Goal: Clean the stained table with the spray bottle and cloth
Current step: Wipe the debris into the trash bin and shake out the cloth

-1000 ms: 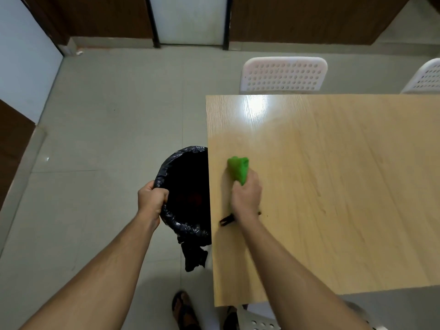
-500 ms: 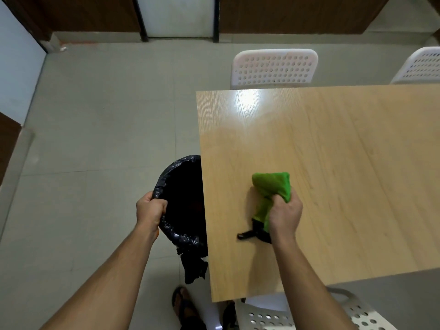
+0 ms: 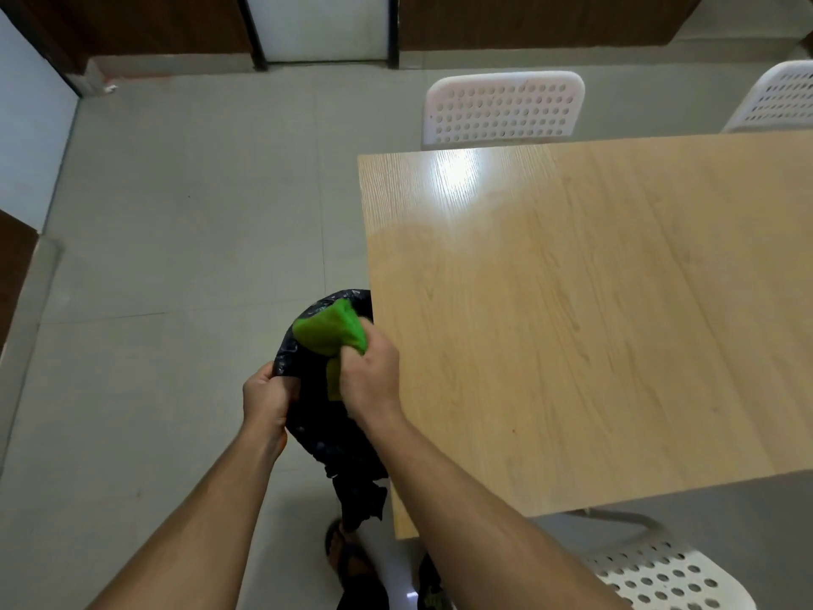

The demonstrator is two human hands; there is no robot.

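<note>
Left hand: grips the bag rim, holding it open.
Right hand: fist bunches the cloth over the bag, beside the table edge.
Cloth: likely light and soft; bunch it anywhere.

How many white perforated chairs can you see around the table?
3: one at the table's far side, one cut off at the far right, one at the near edge. Others may be out of frame.

Pale grey tiled floor fills the left of the frame. Dark wood panelling flanks a white door along the top. White perforated chairs sit upper right and lower right.
</note>
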